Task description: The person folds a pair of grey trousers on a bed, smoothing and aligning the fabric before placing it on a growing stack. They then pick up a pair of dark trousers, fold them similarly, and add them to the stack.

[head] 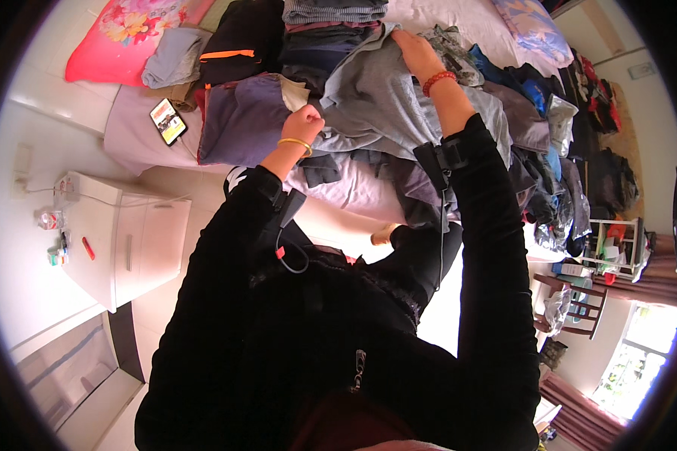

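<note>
A grey knit garment (pixel 372 96) is spread across the near side of the bed, its cloth bunched in loose folds. My right hand (pixel 418 53), with a red bead bracelet at the wrist, grips its upper edge. At its left edge my left hand (pixel 304 125) is curled into a fist around the cloth; the fingertips are hidden. A purple garment (pixel 242 115) with red edging lies left of that fist. Behind the grey garment rises a stack of folded dark clothes (pixel 324 48).
Left on the bed are a phone (pixel 168 122) on a cable, a black garment with orange trim (pixel 240 34) and a floral pillow (pixel 130 34). Loose clothes and plastic-wrapped items (pixel 561 124) pile up at right. A white cabinet (pixel 130 237) stands left; a wooden chair (pixel 589 310) stands right.
</note>
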### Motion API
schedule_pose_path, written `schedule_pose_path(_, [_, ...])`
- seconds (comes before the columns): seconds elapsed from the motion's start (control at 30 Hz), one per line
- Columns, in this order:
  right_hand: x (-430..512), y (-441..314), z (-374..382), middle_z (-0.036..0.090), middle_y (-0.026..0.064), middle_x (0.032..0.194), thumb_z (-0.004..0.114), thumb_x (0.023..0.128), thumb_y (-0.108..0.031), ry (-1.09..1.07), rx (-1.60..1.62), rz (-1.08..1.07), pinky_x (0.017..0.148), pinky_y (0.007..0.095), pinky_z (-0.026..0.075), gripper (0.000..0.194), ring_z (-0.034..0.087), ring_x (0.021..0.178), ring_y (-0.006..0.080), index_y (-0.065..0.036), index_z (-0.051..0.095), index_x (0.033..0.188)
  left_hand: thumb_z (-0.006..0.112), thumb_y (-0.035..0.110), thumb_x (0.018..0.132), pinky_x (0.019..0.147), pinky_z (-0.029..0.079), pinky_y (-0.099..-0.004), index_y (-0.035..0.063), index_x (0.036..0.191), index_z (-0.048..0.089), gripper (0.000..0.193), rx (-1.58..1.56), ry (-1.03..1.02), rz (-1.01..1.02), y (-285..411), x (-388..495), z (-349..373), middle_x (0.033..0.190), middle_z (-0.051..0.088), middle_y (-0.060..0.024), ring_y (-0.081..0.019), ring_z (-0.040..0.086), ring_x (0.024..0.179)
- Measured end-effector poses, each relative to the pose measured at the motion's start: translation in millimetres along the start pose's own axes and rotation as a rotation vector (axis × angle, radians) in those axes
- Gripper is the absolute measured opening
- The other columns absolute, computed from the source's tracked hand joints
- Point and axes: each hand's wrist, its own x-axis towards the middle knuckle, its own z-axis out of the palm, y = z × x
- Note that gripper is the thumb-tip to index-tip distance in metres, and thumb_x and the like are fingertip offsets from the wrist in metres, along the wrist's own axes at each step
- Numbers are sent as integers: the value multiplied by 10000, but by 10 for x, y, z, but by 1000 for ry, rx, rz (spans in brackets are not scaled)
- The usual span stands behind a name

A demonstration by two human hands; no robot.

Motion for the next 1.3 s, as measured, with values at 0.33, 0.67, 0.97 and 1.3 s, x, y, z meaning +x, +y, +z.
schedule_pose_path(0.33, [116,19,-279,588,181,1044,349,885,-114,179,-479,-395,780,351,444,361,550,969,335,-160,536,1190,702,229,677,620,469,-342,52,816,587,253,230,-94,-25,-267,-253,205,730,631,-92,-231,612,690])
schedule_pose_path(0.67, [418,74,-476,581,169,1062,387,854,-51,201,-529,-421,673,410,495,382,596,862,335,-186,531,1181,648,48,757,594,387,-177,76,777,518,135,-553,-362,-102,-213,-517,-482,704,509,37,-33,464,641])
schedule_pose_path(0.97, [322,-192,-458,596,164,984,403,860,-150,159,-996,-558,767,439,474,247,564,921,364,-74,557,1037,568,106,733,555,460,-327,87,749,571,25,243,-131,-80,-164,-467,-657,653,599,-88,-237,606,628])
schedule_pose_path(1.3, [-85,-750,-389,523,155,1112,451,835,-19,-320,-144,-56,617,329,544,302,646,828,264,6,452,1136,532,97,736,779,463,-380,109,1065,582,333,303,-376,722,494,107,273,894,610,-119,-312,578,861])
